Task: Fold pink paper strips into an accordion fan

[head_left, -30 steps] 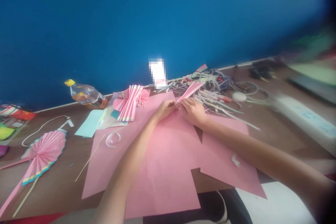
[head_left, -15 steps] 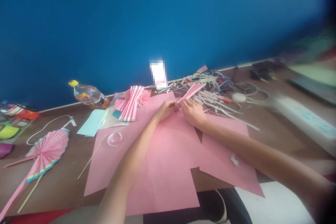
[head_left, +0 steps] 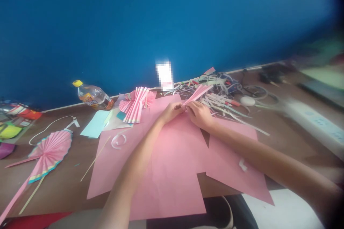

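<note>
Both hands meet above large pink paper sheets point(head_left: 172, 164) spread over the table. Between their fingers is the lower end of a pleated pink paper fan point(head_left: 198, 93), whose folds spread up and to the right. My left hand point(head_left: 173, 111) is closed, pinching that end from the left. My right hand point(head_left: 200, 114) is closed on it from the right; its fingertips are partly hidden. Left of the hands lie pleated pink paper pieces point(head_left: 135, 105). Farther left is a finished-looking pink fan point(head_left: 52, 152) with a blue and yellow edge and a stick.
A plastic bottle point(head_left: 94, 96) with a yellow cap leans near the blue wall. Tangled paper strips point(head_left: 225, 93) lie behind my right hand. A white power strip point(head_left: 317, 123) sits at the right. Light blue paper point(head_left: 94, 124) and a thin stick point(head_left: 95, 158) lie left.
The view has shifted slightly, so everything sits a little farther right. Both hands keep hold of the pleated fan; the right fingers have shifted a little at its lower end.
</note>
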`<action>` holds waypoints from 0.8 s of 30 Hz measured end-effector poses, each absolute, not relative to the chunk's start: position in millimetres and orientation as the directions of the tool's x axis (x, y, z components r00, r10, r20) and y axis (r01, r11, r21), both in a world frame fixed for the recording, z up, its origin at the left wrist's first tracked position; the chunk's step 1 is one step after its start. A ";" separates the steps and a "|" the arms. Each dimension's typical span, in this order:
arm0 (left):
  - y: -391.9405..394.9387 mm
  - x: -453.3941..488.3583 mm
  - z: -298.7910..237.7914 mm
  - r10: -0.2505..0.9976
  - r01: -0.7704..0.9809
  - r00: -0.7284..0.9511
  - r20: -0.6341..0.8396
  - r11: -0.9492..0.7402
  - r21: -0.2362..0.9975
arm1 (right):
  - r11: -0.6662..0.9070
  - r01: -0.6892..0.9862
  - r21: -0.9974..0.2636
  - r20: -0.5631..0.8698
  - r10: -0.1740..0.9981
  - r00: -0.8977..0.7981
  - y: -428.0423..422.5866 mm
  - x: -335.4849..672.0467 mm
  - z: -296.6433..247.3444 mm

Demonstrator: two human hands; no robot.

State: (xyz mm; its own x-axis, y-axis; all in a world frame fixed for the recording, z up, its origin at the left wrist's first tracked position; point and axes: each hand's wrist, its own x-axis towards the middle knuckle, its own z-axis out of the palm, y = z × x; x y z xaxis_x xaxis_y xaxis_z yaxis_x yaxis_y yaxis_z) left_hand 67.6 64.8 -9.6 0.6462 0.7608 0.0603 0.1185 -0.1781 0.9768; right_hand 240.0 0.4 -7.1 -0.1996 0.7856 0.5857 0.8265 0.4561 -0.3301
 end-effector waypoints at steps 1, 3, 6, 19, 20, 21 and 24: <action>65.1 67.7 -10.1 0.760 0.118 0.647 0.059 -0.176 0.977 | 0.455 0.829 -0.325 0.585 0.785 -0.201 0.6 240.3 -7.7; 65.5 67.9 -11.0 0.764 0.123 0.643 0.050 -0.167 0.978 | 0.448 0.842 -0.302 0.587 0.783 -0.206 1.1 240.6 -9.1; 65.7 68.3 -12.0 0.773 0.135 0.633 0.035 -0.155 0.979 | 0.441 0.859 -0.261 0.586 0.779 -0.222 1.8 240.5 -10.5; 62.5 69.4 -4.5 0.771 0.069 0.631 0.086 -0.167 0.984 | 0.487 0.750 -0.448 0.608 0.781 -0.144 6.0 242.3 -14.3; 62.2 69.4 -4.1 0.771 0.069 0.630 0.089 -0.170 0.983 | 0.487 0.745 -0.456 0.606 0.783 -0.141 6.2 242.5 -14.3; 62.0 69.3 -3.9 0.772 0.071 0.629 0.090 -0.172 0.983 | 0.488 0.741 -0.460 0.605 0.784 -0.141 6.3 242.5 -14.2; 62.0 69.0 -4.6 0.776 0.077 0.626 0.081 -0.164 0.983 | 0.496 0.742 -0.450 0.602 0.783 -0.158 6.4 241.7 -12.6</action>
State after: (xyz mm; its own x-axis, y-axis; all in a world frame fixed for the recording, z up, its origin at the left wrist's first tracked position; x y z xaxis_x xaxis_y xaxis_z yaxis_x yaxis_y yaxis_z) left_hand 69.0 62.0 -4.6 0.6257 0.7759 0.0807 0.0771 -0.1644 0.9834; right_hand 241.7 6.4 -12.6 -0.1580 0.7825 0.6022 0.7422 0.4964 -0.4502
